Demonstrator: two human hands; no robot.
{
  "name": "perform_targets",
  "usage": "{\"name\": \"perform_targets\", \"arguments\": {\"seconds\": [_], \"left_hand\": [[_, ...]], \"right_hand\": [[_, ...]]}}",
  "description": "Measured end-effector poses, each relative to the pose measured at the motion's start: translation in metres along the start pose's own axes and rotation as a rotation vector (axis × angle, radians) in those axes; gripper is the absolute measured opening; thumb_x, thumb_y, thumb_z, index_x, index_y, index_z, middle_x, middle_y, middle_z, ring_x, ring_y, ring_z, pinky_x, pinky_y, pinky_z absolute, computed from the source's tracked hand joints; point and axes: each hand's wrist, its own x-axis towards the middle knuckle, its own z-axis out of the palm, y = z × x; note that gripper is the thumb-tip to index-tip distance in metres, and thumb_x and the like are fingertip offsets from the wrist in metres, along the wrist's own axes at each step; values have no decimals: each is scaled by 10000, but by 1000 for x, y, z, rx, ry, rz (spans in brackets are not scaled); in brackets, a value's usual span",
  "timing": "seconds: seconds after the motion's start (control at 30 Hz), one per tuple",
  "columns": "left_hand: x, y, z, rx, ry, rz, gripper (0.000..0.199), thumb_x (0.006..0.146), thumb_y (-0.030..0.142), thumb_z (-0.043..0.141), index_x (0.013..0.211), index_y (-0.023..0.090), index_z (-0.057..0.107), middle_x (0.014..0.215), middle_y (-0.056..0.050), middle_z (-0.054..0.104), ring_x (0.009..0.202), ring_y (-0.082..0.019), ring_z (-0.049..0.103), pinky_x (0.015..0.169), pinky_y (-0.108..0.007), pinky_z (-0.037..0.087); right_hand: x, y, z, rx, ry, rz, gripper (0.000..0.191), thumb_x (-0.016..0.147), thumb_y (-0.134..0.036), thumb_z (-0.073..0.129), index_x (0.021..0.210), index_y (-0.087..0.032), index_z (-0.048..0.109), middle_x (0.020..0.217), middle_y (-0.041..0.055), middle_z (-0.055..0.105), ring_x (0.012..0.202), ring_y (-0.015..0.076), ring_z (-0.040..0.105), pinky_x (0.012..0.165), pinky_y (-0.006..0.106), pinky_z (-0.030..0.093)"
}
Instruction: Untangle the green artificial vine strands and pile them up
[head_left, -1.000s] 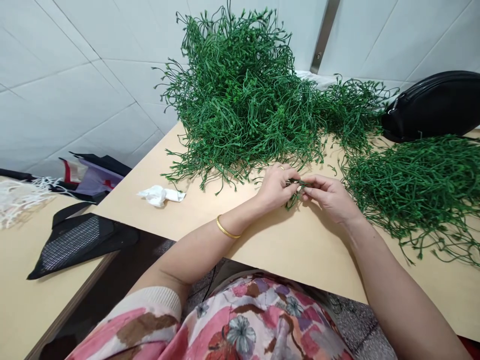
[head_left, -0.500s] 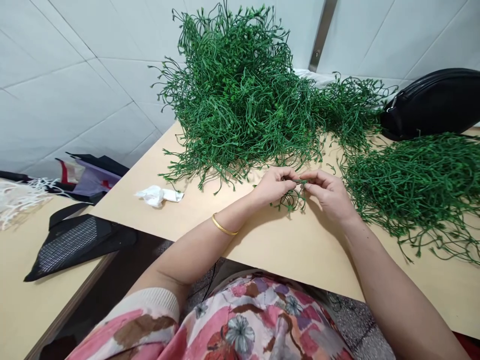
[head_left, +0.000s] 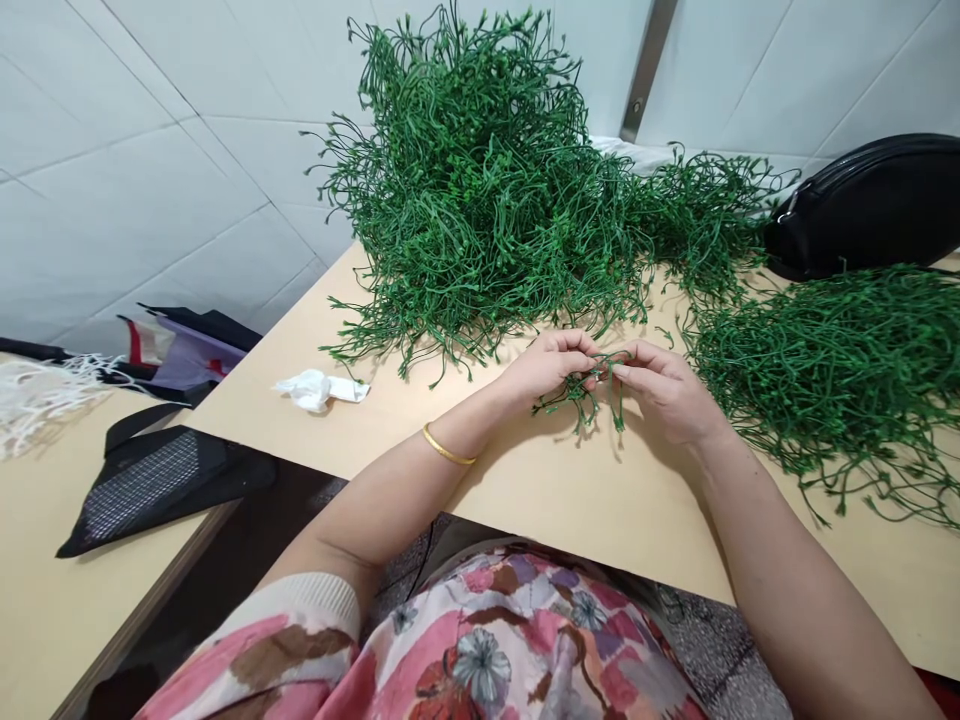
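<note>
Strands of the small green stem bunch (head_left: 581, 392) are now hanging lower beside the right hand (head_left: 671, 395), where half a second ago they were stretching between the two hands; in the head view, the left hand (head_left: 544, 370) is pinching the bunch between thumb and fingers, closed down on the stems; the right hand is also pinching, its thumb and forefinger nearly meeting on a thin strand that is drooping toward the table (head_left: 562, 490); the fingertips of both hands are almost touching, and the bunch is hanging just above or on the wood, which I cannot tell; behind the hands, a large green heap (head_left: 480, 200) is rising in front of the tiled wall; a lower green pile (head_left: 832, 360) is lying to the right of the right hand, with a black bag (head_left: 877, 210) standing behind it; on the left, a crumpled white tissue (head_left: 315, 390) is resting near the table's edge; a gold bracelet (head_left: 446, 450) is circling the left forearm, and a black mesh pouch (head_left: 142, 490) is lying on the neighbouring surface.
</note>
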Motion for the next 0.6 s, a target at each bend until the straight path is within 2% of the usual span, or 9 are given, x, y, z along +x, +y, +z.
{"name": "perform_targets", "arguments": {"seconds": [0.2,0.37,0.5,0.6], "left_hand": [[2,1,-3,99,39,3,58,667,76,538,649,124,565,525,38,520,470,-46,471,508,-195,352],[2,1,-6,198,-29,50,80,683,196,624,680,122,594,537,31,531,485,-50,441,503,-206,313],[3,-3,-6,284,-55,104,77,651,144,624,631,121,553,557,34,531,523,-56,454,547,-212,343],[5,-7,-7,410,-12,178,63,649,108,584,613,128,536,545,50,485,534,-58,419,555,-212,334]], "right_hand": [[0,-4,-10,-25,-41,121,186,643,-318,684,735,-181,597,625,-13,551,568,107,508,585,267,428],[-1,-1,-12,-68,-65,86,251,607,-301,730,788,-180,606,674,-8,592,598,108,535,590,260,419],[0,2,-10,-58,-90,64,252,615,-302,729,790,-175,600,714,6,616,640,119,550,617,266,422],[0,1,-9,-138,-77,-2,186,665,-300,689,773,-171,610,713,2,595,630,108,512,596,257,396]]}}
